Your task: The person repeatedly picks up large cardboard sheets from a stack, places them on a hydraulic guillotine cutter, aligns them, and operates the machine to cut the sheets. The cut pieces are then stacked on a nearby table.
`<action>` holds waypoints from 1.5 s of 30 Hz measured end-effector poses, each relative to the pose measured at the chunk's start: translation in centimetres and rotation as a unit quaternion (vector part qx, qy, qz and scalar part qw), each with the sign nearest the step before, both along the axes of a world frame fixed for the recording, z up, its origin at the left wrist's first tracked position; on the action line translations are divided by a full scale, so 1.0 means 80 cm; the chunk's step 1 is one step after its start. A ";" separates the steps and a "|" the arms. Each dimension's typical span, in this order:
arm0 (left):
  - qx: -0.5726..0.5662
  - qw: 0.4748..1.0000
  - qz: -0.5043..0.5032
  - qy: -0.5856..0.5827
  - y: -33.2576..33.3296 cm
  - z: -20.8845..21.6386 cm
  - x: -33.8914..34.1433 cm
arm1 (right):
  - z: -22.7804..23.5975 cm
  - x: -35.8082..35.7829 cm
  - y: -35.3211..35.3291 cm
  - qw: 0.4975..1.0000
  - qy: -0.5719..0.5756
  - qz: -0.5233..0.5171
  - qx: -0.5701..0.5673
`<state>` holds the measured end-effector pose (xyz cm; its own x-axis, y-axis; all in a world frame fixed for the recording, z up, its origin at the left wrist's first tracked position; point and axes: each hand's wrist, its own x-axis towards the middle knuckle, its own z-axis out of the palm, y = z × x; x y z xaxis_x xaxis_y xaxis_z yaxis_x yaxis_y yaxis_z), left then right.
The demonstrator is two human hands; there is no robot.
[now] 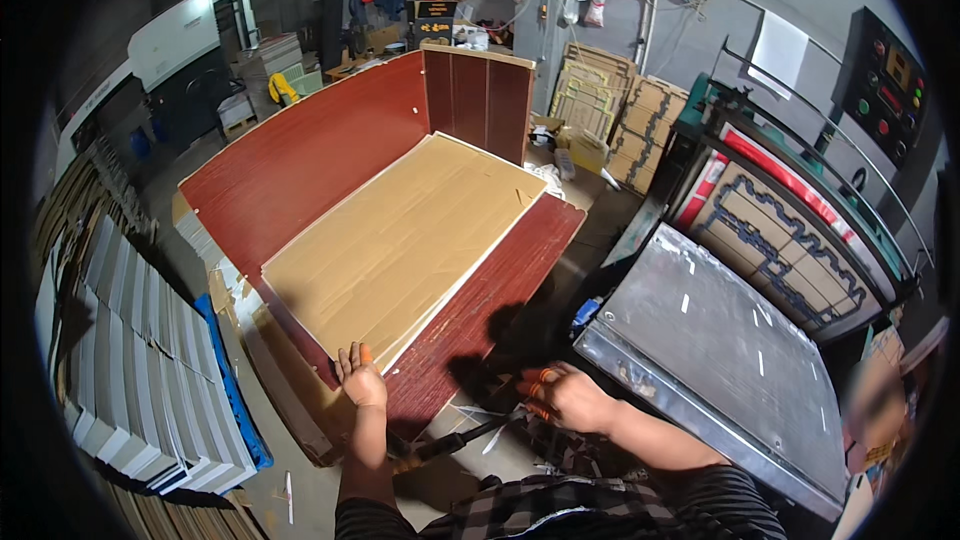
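Observation:
My left hand (360, 375) is at the near corner of a stack of brown cardboard sheets (410, 240), fingers stretched out over its edge. An orange cover is on one fingertip. The stack lies on a dark red wooden table (500, 295) with upright red boards at its left and far sides. My right hand (575, 400) is between the table and a grey metal press plate (720, 340), fingers curled, with orange covers on some. Whatever it may hold is hidden. A black rod-like bar (450, 445) runs below both hands.
At right, a press holds an upright die board (790, 250) with dark rubber strips; a control panel (885, 85) is beyond. Stacked grey-white sheets (150, 370) stand at left beside a blue edge (235, 390). More die boards (645, 135) lean against the far wall.

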<state>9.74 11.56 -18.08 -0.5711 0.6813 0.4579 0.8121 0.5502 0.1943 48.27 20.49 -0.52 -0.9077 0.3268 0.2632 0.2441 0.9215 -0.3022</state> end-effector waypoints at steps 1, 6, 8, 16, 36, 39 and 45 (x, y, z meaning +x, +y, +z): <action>-0.009 1.000 0.005 0.026 0.010 -0.001 -0.001 | 0.000 0.030 -0.014 1.000 0.007 -0.006 -0.006; 0.023 0.998 0.047 0.033 0.039 -0.011 -0.029 | 0.068 0.173 -0.075 0.983 0.018 -0.178 -0.048; 0.072 0.986 0.042 -0.146 0.040 -0.027 -0.060 | 0.048 0.258 -0.102 0.934 0.124 -0.325 -0.086; 0.069 0.994 0.011 -0.083 0.144 0.030 -0.032 | 0.044 0.645 -0.294 0.627 0.093 -0.755 0.170; 0.151 0.737 -0.618 -0.228 0.253 0.289 0.604 | 0.092 0.908 -0.675 0.250 -0.220 -0.928 0.165; 0.156 0.708 -0.656 -0.210 0.236 0.300 0.640 | 0.188 0.885 -0.637 0.286 -0.256 -0.837 0.391; 0.186 0.695 -0.667 -0.193 0.199 0.327 0.640 | 0.303 0.798 -0.521 0.362 -0.200 -0.768 0.489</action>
<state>60.91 27.50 8.08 0.3245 0.5987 0.7323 0.3996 -0.7885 0.4675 112.11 -21.19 23.72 0.1168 0.4551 0.8828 0.5400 -0.7751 0.3281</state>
